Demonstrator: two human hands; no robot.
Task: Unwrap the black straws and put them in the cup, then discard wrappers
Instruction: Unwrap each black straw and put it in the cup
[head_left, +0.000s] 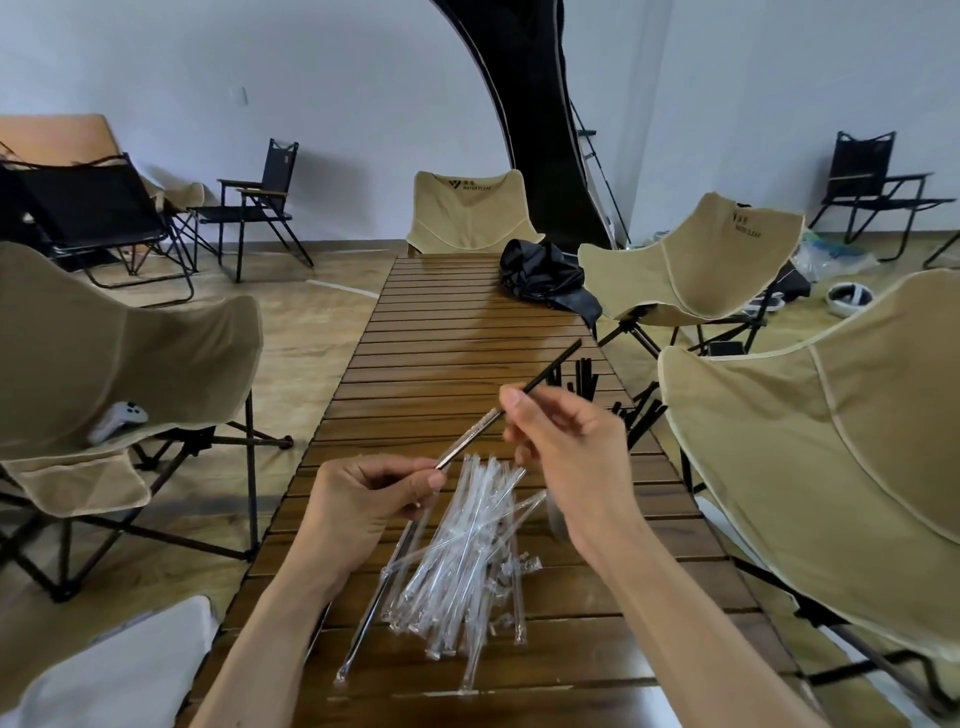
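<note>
A black straw (545, 376) slants up to the right above the slatted wooden table (441, 332). My right hand (566, 431) pinches its bare upper part. My left hand (363, 499) pinches the clear wrapper (465, 449) that still covers its lower end. Under my hands lies a pile of clear wrappers (467, 551), with at least one wrapped black straw (374, 608) at its left side. Several unwrapped black straws (584, 376) stand bunched at the table's right edge; the cup holding them is hidden behind my right hand.
A black bag (545, 275) lies at the far right of the table. Beige folding chairs (727, 260) stand on both sides and at the far end. A white controller (117, 418) rests on the left chair. Black chairs line the back wall.
</note>
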